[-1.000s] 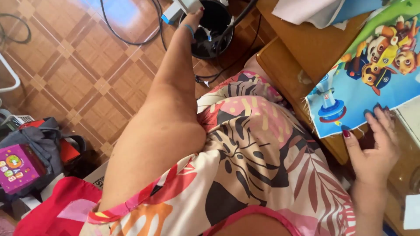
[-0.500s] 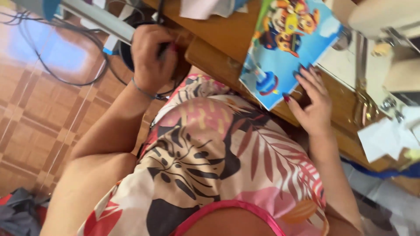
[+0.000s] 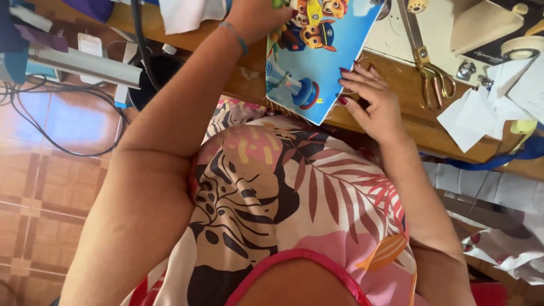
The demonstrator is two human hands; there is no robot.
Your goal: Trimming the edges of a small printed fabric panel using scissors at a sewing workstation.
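A blue printed fabric piece (image 3: pixel 314 54) with cartoon dogs is spread on the wooden table (image 3: pixel 396 90), its near corner hanging just over the table's front edge above the lap. Its long axis is seen to run from that low corner, near the middle of the view, up and away toward the top edge, tilted slightly to the right.

The left hand (image 3: pixel 258 17) is placed at the fabric's upper left edge, with the arm stretched straight forward from the shoulder and a thin blue band worn on the wrist. The fingers are cut off by the top of the frame, so it cannot be told whether the cloth is gripped or only pressed.

The right hand (image 3: pixel 374 99) is laid open at the fabric's right edge, fingers spread and bent, the tips touching the cloth; nothing is clasped. The forearm is angled in from the lower right.

Gold-handled scissors (image 3: pixel 428 62) are seen well to the right, beside white paper scraps (image 3: pixel 476 113).
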